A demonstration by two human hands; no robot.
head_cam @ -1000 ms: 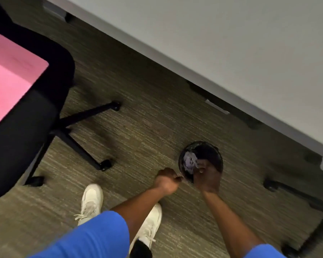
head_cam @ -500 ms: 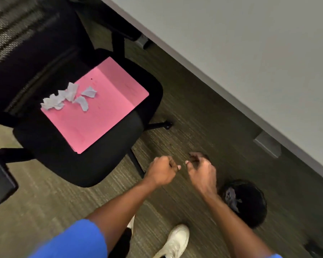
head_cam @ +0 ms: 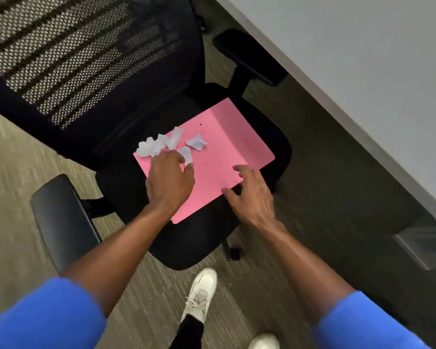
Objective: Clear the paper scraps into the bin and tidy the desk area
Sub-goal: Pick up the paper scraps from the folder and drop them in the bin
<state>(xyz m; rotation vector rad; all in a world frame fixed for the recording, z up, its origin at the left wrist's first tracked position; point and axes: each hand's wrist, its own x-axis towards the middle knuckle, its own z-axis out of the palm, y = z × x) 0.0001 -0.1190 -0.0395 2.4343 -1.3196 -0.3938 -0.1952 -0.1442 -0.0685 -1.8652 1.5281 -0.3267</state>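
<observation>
Several white paper scraps (head_cam: 170,144) lie on a pink sheet (head_cam: 222,157) that rests on the seat of a black office chair (head_cam: 199,238). My left hand (head_cam: 170,182) is palm down on the sheet, its fingertips touching the nearest scraps; whether it grips any I cannot tell. To its right, my right hand (head_cam: 252,195) hovers over the sheet's near edge with fingers spread and nothing in it. The bin is out of view.
The chair has a mesh back (head_cam: 86,51) and two armrests, one at the left (head_cam: 61,220) and one at the back right (head_cam: 249,56). A grey desk (head_cam: 363,59) runs along the right. My white shoes (head_cam: 199,295) stand on the carpet.
The view swung from the bin on the floor up to the chair. Both hands left the bin and reached the pink sheet; the left one landed on the scraps, the right one opened.
</observation>
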